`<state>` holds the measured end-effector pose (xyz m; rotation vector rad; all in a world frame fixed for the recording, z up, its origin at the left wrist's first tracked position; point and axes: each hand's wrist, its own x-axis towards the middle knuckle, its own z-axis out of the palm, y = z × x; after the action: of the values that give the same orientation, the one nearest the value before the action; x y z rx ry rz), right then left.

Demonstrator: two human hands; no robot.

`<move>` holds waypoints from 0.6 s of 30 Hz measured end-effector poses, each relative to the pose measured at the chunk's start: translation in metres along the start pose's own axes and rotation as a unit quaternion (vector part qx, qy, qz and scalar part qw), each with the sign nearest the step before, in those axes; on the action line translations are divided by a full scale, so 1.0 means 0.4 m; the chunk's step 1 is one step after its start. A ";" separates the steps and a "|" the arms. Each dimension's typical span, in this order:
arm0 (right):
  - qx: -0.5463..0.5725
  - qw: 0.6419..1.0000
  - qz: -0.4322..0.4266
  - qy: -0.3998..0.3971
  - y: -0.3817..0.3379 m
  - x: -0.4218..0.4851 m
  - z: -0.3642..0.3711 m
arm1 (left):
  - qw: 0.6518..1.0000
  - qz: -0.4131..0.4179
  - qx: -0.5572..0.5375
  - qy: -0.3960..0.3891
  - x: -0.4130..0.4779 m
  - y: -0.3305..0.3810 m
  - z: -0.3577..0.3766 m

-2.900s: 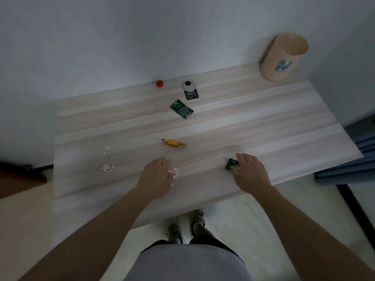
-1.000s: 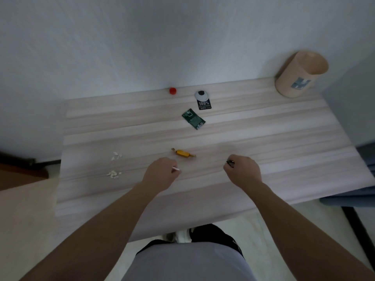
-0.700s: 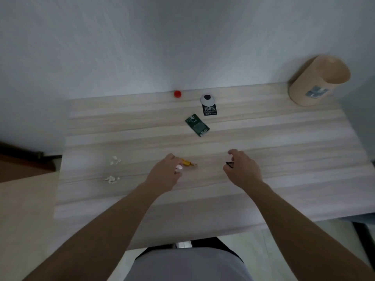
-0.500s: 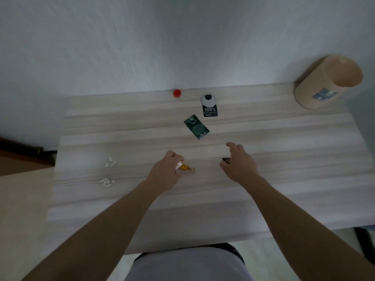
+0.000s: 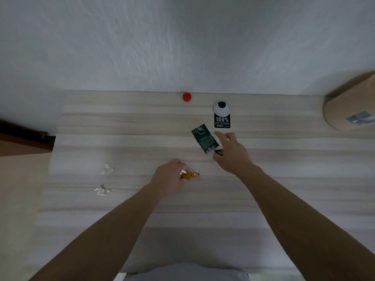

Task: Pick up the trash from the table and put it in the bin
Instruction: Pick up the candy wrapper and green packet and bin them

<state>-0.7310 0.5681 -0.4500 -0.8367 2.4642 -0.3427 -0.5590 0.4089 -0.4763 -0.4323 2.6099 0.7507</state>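
The pale wooden table (image 5: 284, 189) is filling the lower frame, with the tan bin (image 5: 351, 106) standing at the right edge. The right hand (image 5: 231, 157) is reaching right of centre, its fingers spread just beside the green wrapper (image 5: 204, 136), while its thumb seems to be pinching a small dark scrap (image 5: 218, 152). The left hand (image 5: 169, 177) is curling around the yellow candy (image 5: 190, 175) at mid-frame. White scraps (image 5: 102, 190) at the left and a red cap (image 5: 186, 96) at the table's far edge are lying well apart from both hands.
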 end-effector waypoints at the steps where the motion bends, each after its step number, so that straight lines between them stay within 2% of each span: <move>1: -0.002 1.000 -0.011 -0.005 -0.003 0.018 0.001 | 1.000 -0.001 -0.002 0.007 0.008 -0.004 -0.001; 10: -0.056 0.996 -0.040 -0.053 -0.021 0.117 0.040 | 1.000 0.016 -0.011 0.024 0.044 -0.029 -0.004; 18: -0.029 0.999 -0.009 -0.026 -0.017 0.124 0.065 | 1.000 0.002 -0.010 0.021 0.064 -0.037 -0.013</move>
<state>-0.7472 0.5300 -0.4880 -0.8807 2.4307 -0.2548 -0.5771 0.3892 -0.4902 -0.4540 2.6455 0.7777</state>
